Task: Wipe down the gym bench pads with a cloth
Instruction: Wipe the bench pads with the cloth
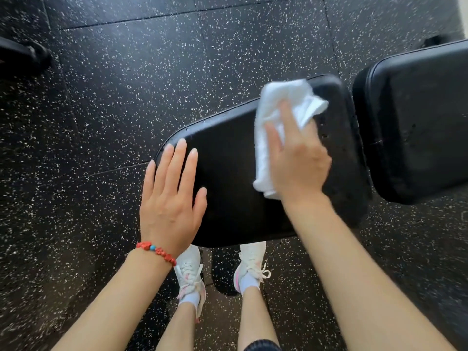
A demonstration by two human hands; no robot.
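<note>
- The person's two white shoes (192,272) are standing on the dark speckled floor (101,122), nearest the camera, one either side of the bench's black post below the seat pad.
- A red bead bracelet (157,252) is sitting on the left wrist.
- The left hand (172,198) is lying flat on the near left end of the black seat pad (228,173), fingers straight and slightly spread, gripping nothing.
- The right hand (298,160) is pressing a bunched white cloth (283,110) onto the right part of the same pad; its fingers are lying over the cloth, and whether they are curling round it I cannot tell, since the hand is blurred.
- The cloth is spreading out past the fingertips toward the pad's far edge.
- Just beyond a narrow gap to the right, the second black pad (417,122) is sitting apart from both hands.
</note>
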